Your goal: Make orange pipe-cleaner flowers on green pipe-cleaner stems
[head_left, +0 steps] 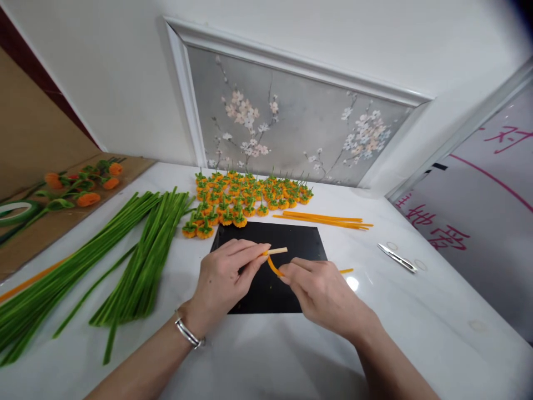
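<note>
Between thumb and fingers, my left hand pinches a short pale wooden stick that points to the right. An orange pipe cleaner runs from the stick, where its end sits at my left fingertips, down in a curve to my right hand. My right fingers are closed on the pipe cleaner, and its tail sticks out beyond that hand. Both hands are above a black mat. Whether the pipe cleaner is wrapped round the stick is hidden by my fingers.
Many small orange-and-green pipe-cleaner pieces stand behind the mat. Loose orange pipe cleaners lie right of them, near metal thread snips. Green pipe cleaners are heaped at left, beside cardboard with orange flowers and green tape.
</note>
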`<state>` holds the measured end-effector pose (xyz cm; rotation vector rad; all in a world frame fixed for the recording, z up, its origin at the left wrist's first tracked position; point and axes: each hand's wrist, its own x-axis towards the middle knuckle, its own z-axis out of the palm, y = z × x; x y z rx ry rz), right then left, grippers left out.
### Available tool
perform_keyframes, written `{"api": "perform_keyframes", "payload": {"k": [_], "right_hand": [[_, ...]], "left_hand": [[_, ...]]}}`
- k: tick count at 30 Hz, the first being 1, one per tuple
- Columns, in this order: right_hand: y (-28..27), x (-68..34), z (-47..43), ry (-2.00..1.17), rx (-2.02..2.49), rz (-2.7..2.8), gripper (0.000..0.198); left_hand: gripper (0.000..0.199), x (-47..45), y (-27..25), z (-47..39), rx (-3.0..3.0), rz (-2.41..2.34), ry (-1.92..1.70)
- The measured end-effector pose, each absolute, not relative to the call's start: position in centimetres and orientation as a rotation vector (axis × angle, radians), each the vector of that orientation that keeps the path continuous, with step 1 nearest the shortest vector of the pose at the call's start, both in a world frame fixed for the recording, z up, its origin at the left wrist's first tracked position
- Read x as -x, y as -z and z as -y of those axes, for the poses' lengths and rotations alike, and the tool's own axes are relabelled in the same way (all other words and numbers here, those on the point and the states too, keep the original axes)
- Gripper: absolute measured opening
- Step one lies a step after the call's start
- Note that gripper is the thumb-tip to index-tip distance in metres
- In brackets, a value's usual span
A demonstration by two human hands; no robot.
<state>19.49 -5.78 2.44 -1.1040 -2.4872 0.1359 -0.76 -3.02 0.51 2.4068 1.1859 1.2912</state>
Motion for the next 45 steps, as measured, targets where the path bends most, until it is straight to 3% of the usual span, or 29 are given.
{"api": "perform_keyframes", "payload": {"k": [6, 11, 16, 19, 26, 35, 45], "right_hand": [[-2.7, -19.7, 5.8, -0.182, 1.184, 2.467, 0.024], [-2.5, -19.9, 5.6, -0.37, 1.301, 2.317, 0.014], [-1.4, -19.4, 5.1, -0.743, 1.154, 2.012, 0.046], [-0.9, -18.7, 4.9, -0.986, 1.031, 1.778, 0.055], [-0.6, -18.2, 4.5, -1.223, 0.912, 1.517, 0.026], [-0.7, -18.1, 4.2, -1.336, 0.856, 1.399, 0.036], [-0.9, -18.2, 4.2, -1.357, 0.863, 1.447, 0.029]], "left_hand": [[0.037, 0.7, -0.7, 3.0, -2.273, -1.161, -1.118], [0.028, 0.5, -1.3, 3.1, -2.014, -1.052, -0.965], [0.022, 0.3, -2.2, 3.4, -1.685, -0.998, -0.796], [0.024, 0.3, -2.5, 3.8, -1.464, -0.922, -0.701], [0.022, -0.2, -2.4, 4.1, -1.37, -0.815, -0.682], [0.024, -0.3, -2.4, 4.4, -1.409, -0.811, -0.721], [0.024, -0.3, -2.0, 4.4, -1.36, -0.811, -0.719]]}}
